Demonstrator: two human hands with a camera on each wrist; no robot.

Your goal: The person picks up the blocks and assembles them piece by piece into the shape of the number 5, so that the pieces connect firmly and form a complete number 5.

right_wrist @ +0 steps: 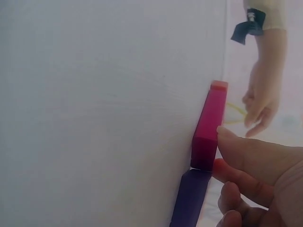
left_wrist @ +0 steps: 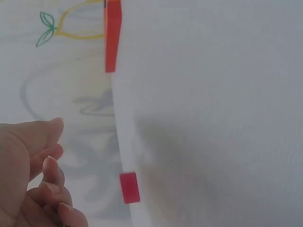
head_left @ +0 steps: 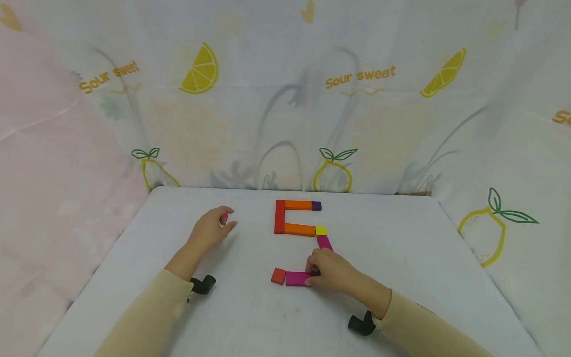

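Observation:
My right hand (head_left: 332, 270) pinches the near end of a magenta block (right_wrist: 210, 113), thumb along one edge and index finger at the other. A dark purple block (right_wrist: 191, 198) meets that end, mostly covered by the hand in the head view. At the magenta block's other end is a small red block (head_left: 278, 276). My left hand (head_left: 209, 230) hovers with thumb and fingers apart, holding nothing. Past its fingertips, a small crimson block (left_wrist: 129, 187) shows on the table in the left wrist view.
Farther back, a long red block (head_left: 279, 216) joins two orange blocks (head_left: 299, 229), the rear one tipped by a purple block (head_left: 316, 206). A yellow block (head_left: 320, 230) and a slanted magenta block (head_left: 324, 242) lead toward the right hand. A printed cloth (head_left: 267, 99) hangs behind the white table (head_left: 241, 317).

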